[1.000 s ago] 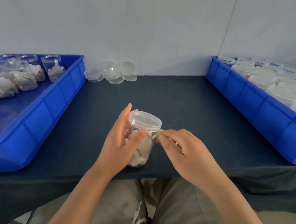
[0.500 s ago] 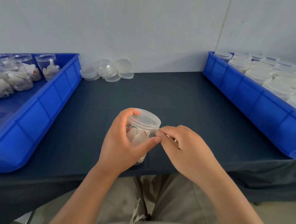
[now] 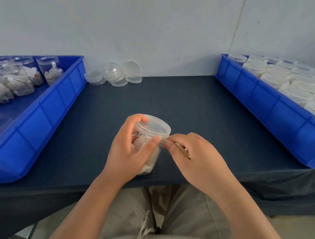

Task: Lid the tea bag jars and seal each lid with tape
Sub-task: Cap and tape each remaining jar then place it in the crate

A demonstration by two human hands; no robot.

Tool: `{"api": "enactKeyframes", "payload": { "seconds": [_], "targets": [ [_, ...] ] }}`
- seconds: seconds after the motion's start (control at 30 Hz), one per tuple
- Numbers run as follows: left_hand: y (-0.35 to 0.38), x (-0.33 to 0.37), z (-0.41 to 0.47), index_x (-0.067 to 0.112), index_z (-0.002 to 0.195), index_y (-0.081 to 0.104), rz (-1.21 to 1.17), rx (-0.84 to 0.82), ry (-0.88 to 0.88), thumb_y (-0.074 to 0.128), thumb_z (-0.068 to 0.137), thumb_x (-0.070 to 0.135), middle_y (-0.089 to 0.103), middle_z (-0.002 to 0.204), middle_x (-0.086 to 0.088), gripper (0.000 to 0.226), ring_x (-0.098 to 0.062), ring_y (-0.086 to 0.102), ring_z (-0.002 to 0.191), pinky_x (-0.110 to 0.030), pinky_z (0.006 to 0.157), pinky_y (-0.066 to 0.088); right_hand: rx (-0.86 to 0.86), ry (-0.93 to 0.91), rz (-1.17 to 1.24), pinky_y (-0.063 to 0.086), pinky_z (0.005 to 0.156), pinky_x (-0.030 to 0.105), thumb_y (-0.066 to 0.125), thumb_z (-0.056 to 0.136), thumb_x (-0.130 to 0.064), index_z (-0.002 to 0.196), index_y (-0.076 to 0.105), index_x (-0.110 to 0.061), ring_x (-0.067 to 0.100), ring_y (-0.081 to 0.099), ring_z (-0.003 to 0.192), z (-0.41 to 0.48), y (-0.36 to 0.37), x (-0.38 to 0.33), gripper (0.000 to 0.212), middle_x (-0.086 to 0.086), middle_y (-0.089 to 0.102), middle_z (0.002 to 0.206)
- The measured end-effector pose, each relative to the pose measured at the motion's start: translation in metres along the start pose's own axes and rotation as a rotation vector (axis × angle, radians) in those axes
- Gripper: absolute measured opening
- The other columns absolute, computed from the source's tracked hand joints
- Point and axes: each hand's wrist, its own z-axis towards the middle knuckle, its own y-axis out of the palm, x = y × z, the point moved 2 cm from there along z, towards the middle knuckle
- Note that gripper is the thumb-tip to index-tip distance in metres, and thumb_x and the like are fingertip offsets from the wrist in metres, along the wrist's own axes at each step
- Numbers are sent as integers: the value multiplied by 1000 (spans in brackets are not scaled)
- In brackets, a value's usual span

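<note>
Left grip (image 3: 128, 151) holds one jar (image 3: 153, 158) — right grip (image 3: 197, 158) pinches tape (image 3: 183, 151) beside its lid (image 3: 153, 127).

Table (image 3: 174, 101): one, covered in a dark navy cloth that hung over the near edge.
Left tray (image 3: 42, 119): blue plastic with ribbed walls, set at an angle on the table's left end, its near corner past the front edge.
Right tray (image 3: 266, 111): same kind, along the table's right end.
Wall (image 3: 124, 18): pale grey-white, behind the table, with a thin vertical seam (image 3: 237, 30) right of centre.
Trousers (image 3: 190, 220): khaki, below the table's edge.
</note>
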Motion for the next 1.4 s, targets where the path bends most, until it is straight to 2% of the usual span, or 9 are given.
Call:
{"api": "enactKeyframes", "payload": {
  "seconds": [0.27, 0.4, 0.63, 0.73, 0.83, 1.0, 1.13, 1.23, 1.4],
  "targets": [
    [-9, -4, 10, 41, 124, 56, -159, -92, -97, 69, 91, 46, 64, 126, 22, 37, -7, 64, 119, -18, 89, 55, -191, -31, -45, 55, 82, 31, 24, 98, -80, 131, 44, -66, -1, 65, 87, -2, -7, 9, 41, -31, 67, 95],
    [-11, -8, 15, 36, 126, 56, -194, -122, -102, 70, 90, 47, 64, 126, 17, 40, -9, 65, 120, -20, 87, 55, -220, -28, -24, 51, 101, 32, 17, 99, -81, 136, 39, -72, -3, 61, 118, 2, -14, 18, 44, -40, 62, 126],
    [-13, -13, 25, 37, 123, 61, -289, -243, -117, 68, 96, 44, 67, 120, 11, 29, -9, 67, 111, -23, 88, 54, -139, 5, -47, 59, 74, 35, 25, 102, -78, 133, 36, -73, 7, 67, 79, 14, -8, 36, 34, -15, 71, 92],
    [-12, -22, 26, 36, 140, 57, -346, -291, -132, 66, 99, 55, 66, 127, 4, 47, -16, 67, 114, -28, 91, 56, -112, -21, -21, 57, 68, 34, 24, 100, -81, 138, 30, -76, 6, 67, 74, 15, -3, 33, 39, -13, 70, 80],
    [-8, -29, 25, 27, 154, 49, -375, -333, -222, 65, 96, 67, 64, 137, -9, 72, -29, 66, 123, -39, 98, 55, -104, -53, -36, 55, 68, 30, 22, 98, -83, 144, 20, -80, 1, 65, 73, 14, -1, 30, 46, -20, 68, 76],
    [-8, -31, 28, 21, 145, 61, -299, -370, -191, 56, 98, 73, 68, 139, -6, 70, -28, 67, 128, -38, 100, 57, -62, -53, -90, 59, 75, 28, 20, 101, -79, 148, 23, -73, 0, 67, 85, 10, 0, 28, 47, -24, 72, 95],
    [-12, -17, 18, 45, 141, 58, -39, -124, -81, 50, 99, 63, 66, 136, 19, 47, -7, 64, 127, -17, 96, 54, -2, -34, -110, 55, 67, 26, 22, 102, -76, 152, 28, -65, -2, 63, 77, 7, 1, 22, 51, -29, 65, 82],
    [-11, -3, 7, 40, 148, 54, 186, 7, 31, 44, 105, 52, 60, 137, 31, 46, 4, 57, 130, -6, 99, 42, 24, -16, -112, 57, 73, 29, 22, 103, -74, 154, 33, -60, 2, 64, 76, 5, 2, 17, 54, -21, 65, 75],
    [8, 15, -6, 51, 149, 34, 315, 51, -136, 49, 77, 96, 54, 137, 35, 87, 11, 53, 120, -11, 89, 43, 48, -42, -167, 53, 63, 29, 16, 100, -74, 157, 36, -53, 8, 64, 70, -3, 6, 2, 64, -13, 64, 73]
  ]
}}
